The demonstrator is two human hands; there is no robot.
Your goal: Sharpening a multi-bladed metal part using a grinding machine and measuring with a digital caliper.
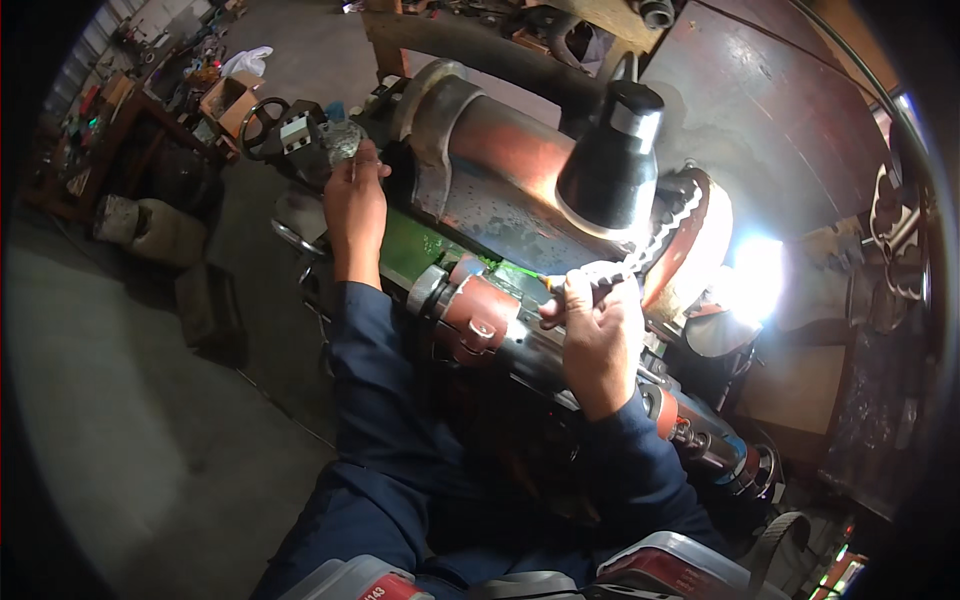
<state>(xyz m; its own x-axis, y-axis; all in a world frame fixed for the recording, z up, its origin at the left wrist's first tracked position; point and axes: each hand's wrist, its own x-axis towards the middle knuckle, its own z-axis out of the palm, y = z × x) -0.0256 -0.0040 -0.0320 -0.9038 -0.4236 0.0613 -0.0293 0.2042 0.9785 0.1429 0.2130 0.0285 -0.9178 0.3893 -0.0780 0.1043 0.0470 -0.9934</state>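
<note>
My right hand [600, 345] is closed round the end of a segmented flexible coolant hose [667, 232]. A yellow nozzle tip [548, 284] sticks out to the left of my fingers. Bright green fluid [515, 268] runs from it onto the machine, just behind a red-brown cylindrical fixture [475, 318]. Farther left and forward, my left hand [357, 205] is raised with its fingers curled at a shiny, crumpled-looking clear piece [343, 140] beside the machine's control end; what exactly the fingers grip is hidden. A green wet surface [425, 250] lies between my two hands.
A black cone-shaped lamp shade [612, 165] hangs over the machine's large curved housing [510, 145]. Strong light glares at the right, by a round wheel guard [690, 245]. A handwheel [265, 128] and a cardboard box [230, 102] stand at the far left.
</note>
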